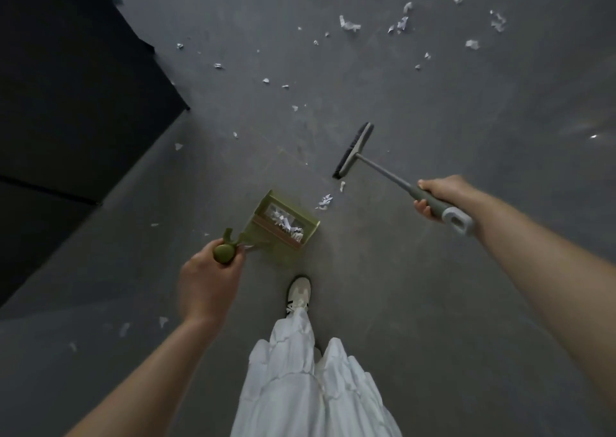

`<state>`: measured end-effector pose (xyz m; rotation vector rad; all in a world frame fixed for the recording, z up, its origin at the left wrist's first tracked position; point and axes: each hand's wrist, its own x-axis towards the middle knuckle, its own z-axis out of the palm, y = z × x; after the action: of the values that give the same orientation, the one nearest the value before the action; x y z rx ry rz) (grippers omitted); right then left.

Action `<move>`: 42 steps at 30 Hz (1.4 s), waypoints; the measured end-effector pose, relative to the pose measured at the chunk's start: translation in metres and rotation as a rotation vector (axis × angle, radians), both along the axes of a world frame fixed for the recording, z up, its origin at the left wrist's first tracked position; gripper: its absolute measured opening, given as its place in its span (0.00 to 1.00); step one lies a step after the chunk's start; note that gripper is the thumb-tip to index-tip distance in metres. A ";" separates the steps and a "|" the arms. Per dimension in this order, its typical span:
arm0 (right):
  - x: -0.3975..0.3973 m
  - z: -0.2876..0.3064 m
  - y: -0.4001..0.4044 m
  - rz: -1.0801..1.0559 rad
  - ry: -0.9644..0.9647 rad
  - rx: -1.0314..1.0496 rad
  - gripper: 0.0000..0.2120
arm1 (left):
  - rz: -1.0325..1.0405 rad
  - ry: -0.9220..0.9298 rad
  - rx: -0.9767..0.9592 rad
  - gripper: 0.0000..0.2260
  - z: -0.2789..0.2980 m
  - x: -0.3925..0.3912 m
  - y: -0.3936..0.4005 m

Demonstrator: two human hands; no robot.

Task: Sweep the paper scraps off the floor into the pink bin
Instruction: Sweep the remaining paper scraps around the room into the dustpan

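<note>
My left hand (208, 285) grips the round top of the handle of a green dustpan (283, 224), which stands on the grey floor with white paper scraps inside it. My right hand (440, 196) grips the grey handle of a broom; the broom head (354, 149) is just beyond the dustpan, to its right. A small clump of scraps (325, 200) lies between the broom head and the dustpan's mouth. More scraps (350, 24) are scattered over the floor farther ahead and to the right. No pink bin is in view.
A large black block (66, 103) fills the left side, its corner close to the dustpan. A few scraps (163, 321) lie on the floor near my left arm. My white trousers and one shoe (299, 296) are right behind the dustpan.
</note>
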<state>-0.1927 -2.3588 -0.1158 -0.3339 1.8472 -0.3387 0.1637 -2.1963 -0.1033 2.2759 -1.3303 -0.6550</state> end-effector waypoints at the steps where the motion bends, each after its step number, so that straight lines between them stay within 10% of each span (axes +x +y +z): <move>1: -0.001 -0.001 -0.006 0.021 0.058 -0.021 0.11 | -0.017 0.007 -0.002 0.07 0.002 0.001 -0.006; 15: -0.016 -0.027 -0.082 0.600 0.586 0.028 0.09 | -0.170 0.026 0.035 0.03 -0.003 0.011 -0.081; 34: 0.017 -0.002 -0.040 1.604 0.616 0.084 0.06 | -0.068 -0.033 0.143 0.06 0.002 -0.011 -0.096; 42: -0.008 0.035 -0.029 1.421 0.510 0.109 0.06 | -0.099 -0.017 0.165 0.07 0.004 -0.017 -0.090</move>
<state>-0.2003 -2.3873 -0.0803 -1.6094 1.6233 0.8848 0.1467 -2.2867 -0.0988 2.3605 -1.4531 -0.8082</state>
